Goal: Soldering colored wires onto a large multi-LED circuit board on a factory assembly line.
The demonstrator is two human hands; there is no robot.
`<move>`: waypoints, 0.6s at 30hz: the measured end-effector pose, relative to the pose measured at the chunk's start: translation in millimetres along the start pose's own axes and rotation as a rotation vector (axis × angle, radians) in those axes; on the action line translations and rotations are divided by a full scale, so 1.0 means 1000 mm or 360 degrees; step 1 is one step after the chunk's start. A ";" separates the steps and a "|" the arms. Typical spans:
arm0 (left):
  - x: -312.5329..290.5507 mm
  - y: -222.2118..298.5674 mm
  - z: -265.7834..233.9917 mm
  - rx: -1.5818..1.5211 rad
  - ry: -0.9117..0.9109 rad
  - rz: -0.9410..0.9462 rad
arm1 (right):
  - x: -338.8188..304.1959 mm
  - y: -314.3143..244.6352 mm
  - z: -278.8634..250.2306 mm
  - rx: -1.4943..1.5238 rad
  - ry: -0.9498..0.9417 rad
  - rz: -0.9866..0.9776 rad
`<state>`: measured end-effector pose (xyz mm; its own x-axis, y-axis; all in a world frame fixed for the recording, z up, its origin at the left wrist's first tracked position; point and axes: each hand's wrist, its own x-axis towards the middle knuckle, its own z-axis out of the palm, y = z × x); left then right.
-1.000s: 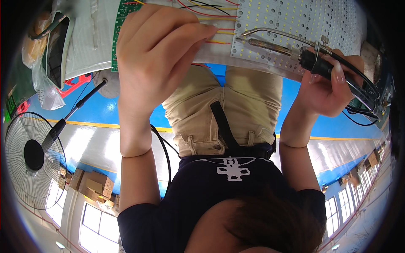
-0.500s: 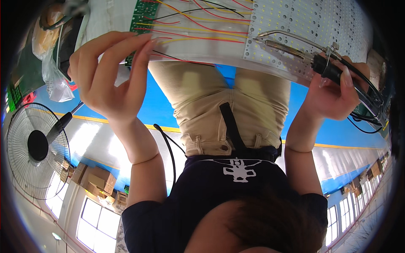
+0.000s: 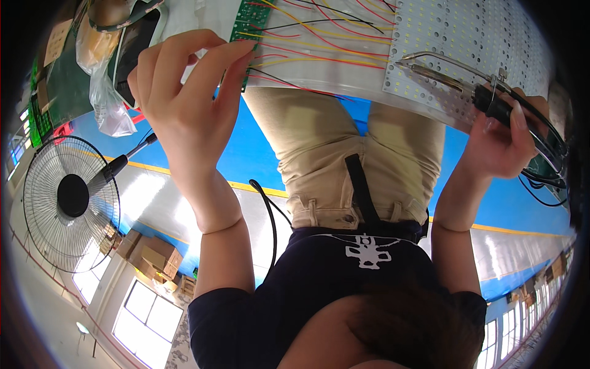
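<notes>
My left hand (image 3: 190, 92) is raised at the edge of a narrow green circuit board (image 3: 246, 27), thumb and fingertips pinched together. What lies between the fingertips, if anything, is too small to make out. Red, yellow and black wires (image 3: 326, 52) run from that board toward a white panel dotted with small yellowish LEDs (image 3: 467, 37). Several wire ends lie loose. Held in my right hand (image 3: 504, 138) is a soldering iron (image 3: 488, 101) with a thin curved metal tube clamped above it. Its tip points left over the panel's near left edge.
A dark-screened phone (image 3: 132, 52) and a clear plastic bag (image 3: 107, 101) lie left of my left hand. A black pedestal fan (image 3: 72, 195) stands at the left. Black cables (image 3: 550, 166) hang by my right hand. Cardboard boxes (image 3: 153, 255) are stacked farther off.
The whole view has shifted, so everything appears farther right. Against the wires, my left fingertips have moved slightly up along the board's edge. The soldering iron stays near the panel's edge.
</notes>
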<state>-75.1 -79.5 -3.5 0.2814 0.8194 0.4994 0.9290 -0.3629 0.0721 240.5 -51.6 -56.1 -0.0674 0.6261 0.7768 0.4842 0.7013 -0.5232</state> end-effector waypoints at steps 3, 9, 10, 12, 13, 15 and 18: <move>0.006 0.004 0.006 -0.0043 -0.0047 0.0078 | 0.002 0.002 -0.002 -0.0116 0.0008 -0.0096; 0.022 0.014 0.007 -0.0215 -0.0297 0.0192 | -0.003 0.008 -0.006 -0.0205 0.0029 -0.0063; 0.024 0.017 0.009 -0.0233 -0.0335 0.0202 | -0.005 0.007 -0.006 -0.0202 0.0070 0.0002; 0.028 0.023 0.013 -0.0262 -0.0367 0.0218 | -0.007 0.003 -0.010 -0.0358 0.0004 -0.0010; 0.029 0.026 0.015 -0.0225 -0.0361 0.0239 | -0.007 0.001 -0.011 -0.0502 -0.0059 -0.0020; 0.030 0.030 0.017 -0.0188 -0.0357 0.0258 | -0.003 0.000 -0.009 -0.0457 -0.0050 -0.0025; 0.029 0.034 0.021 -0.0202 -0.0327 0.0298 | 0.003 -0.002 -0.006 -0.0329 -0.0044 -0.0002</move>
<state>-30.6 -58.8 -5.1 0.4994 0.8010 0.3300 0.8228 -0.5578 0.1088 244.8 -53.2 -50.5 -0.0908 0.6362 0.7661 0.6525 0.6192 -0.4368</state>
